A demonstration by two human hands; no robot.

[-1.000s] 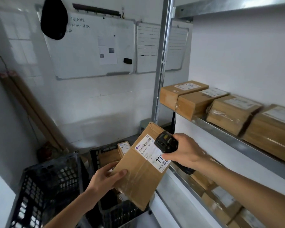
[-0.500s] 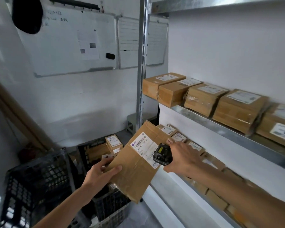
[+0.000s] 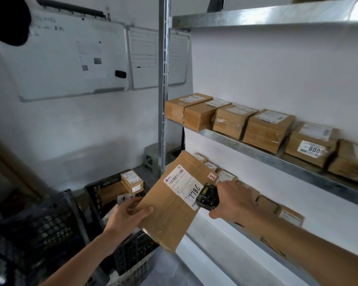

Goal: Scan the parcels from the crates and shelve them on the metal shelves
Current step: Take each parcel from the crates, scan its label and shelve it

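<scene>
Head view, looking down and forward at a flat brown cardboard parcel (image 3: 174, 205) held tilted in mid-air, above the gap between two crates and the shelving, its white label (image 3: 183, 185) facing up with a barcode and the handwritten number 7786. Gripped at its lower left edge by the left hand (image 3: 126, 218), thumb on top and fingers curled underneath. Touching or just over the label's right corner, a black handheld scanner (image 3: 207, 196), clasped in the right hand (image 3: 234, 201) with fingers wrapped round it. Below and left of the parcel, a black plastic crate (image 3: 103, 188) holding more small labelled boxes (image 3: 132, 183), and nearer the bottom left corner a second black crate (image 3: 35, 228), contents not discernible. To the right, a metal shelf unit with an upright post (image 3: 163, 83); on the middle shelf (image 3: 267, 156), a row of brown parcels (image 3: 267, 129) side by side, labels up, one marked 800. On the lower shelf (image 3: 256, 240), partly hidden behind the right hand and forearm, another row of labelled parcels (image 3: 290, 216). Top shelf (image 3: 267, 16) seen from below only. On the white wall behind, two whiteboards (image 3: 70, 56), the left one with papers pinned on and a black eraser (image 3: 120, 73). At top left, a dark rounded object (image 3: 7, 19), blurred.
</scene>
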